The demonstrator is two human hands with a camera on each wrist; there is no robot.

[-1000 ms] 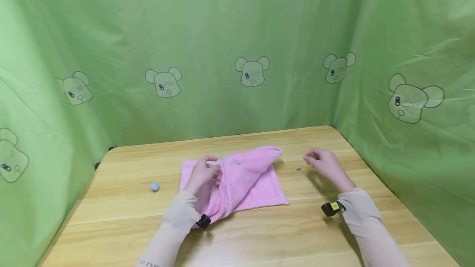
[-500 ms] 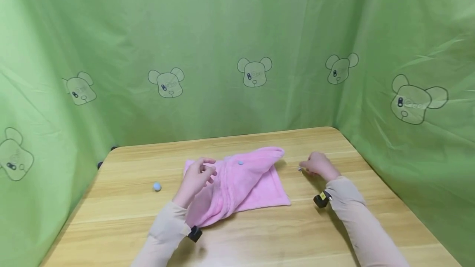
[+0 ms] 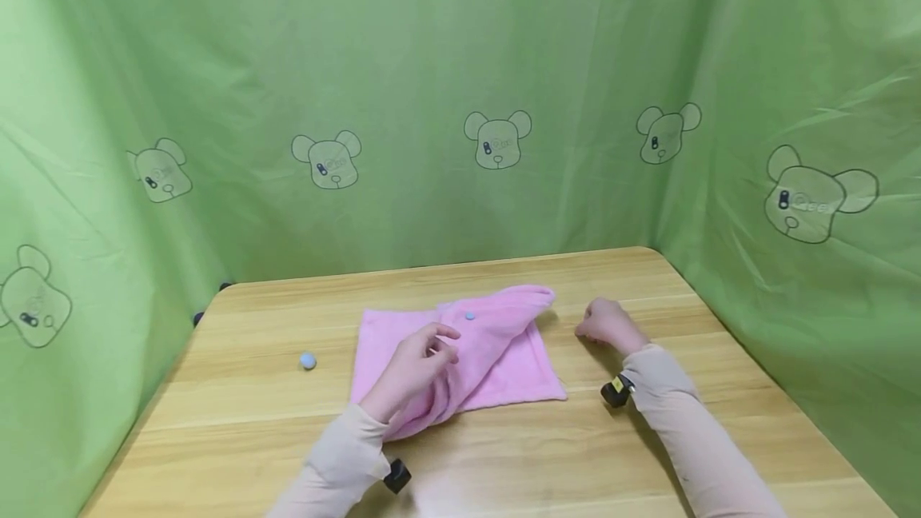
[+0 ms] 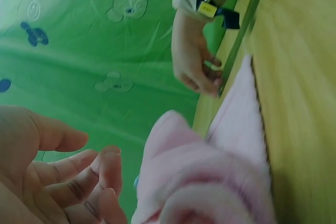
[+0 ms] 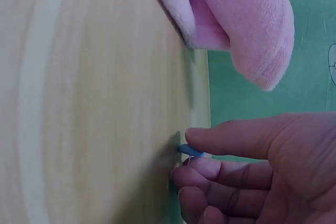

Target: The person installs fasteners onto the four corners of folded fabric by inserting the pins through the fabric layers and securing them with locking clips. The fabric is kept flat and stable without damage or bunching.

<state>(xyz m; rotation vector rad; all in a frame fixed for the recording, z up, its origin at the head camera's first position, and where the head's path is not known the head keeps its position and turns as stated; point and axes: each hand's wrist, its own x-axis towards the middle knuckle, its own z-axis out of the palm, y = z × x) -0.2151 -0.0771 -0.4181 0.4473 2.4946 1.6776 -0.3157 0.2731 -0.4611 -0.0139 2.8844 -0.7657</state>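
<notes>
Tiny blue-headed pin (image 5: 192, 151) sits just right of the pink cloth (image 3: 489, 346), pinched by the right hand (image 3: 610, 324), stem seemingly running thumb to index. Left hand (image 3: 417, 362)'s way farther from it, over the cloth, fingers loosely curled, holding nothing.

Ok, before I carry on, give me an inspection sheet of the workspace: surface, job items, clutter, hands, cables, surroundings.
Surface: wood-grain table, bare in front of the cloth.
Job items: pink cloth, folded over itself, with a small blue piece on top; blue-headed pin at the right hand's fingertips.
Clutter: loose light-blue piece on the table, left of the cloth.
Left hand: over the cloth, fingers loosely curled, holding nothing.
Right hand: right of the cloth, pinching the pin close to the table.
Cables: nothing seen.
Surroundings: green curtain with bear-head outlines, behind and on both sides.
</notes>
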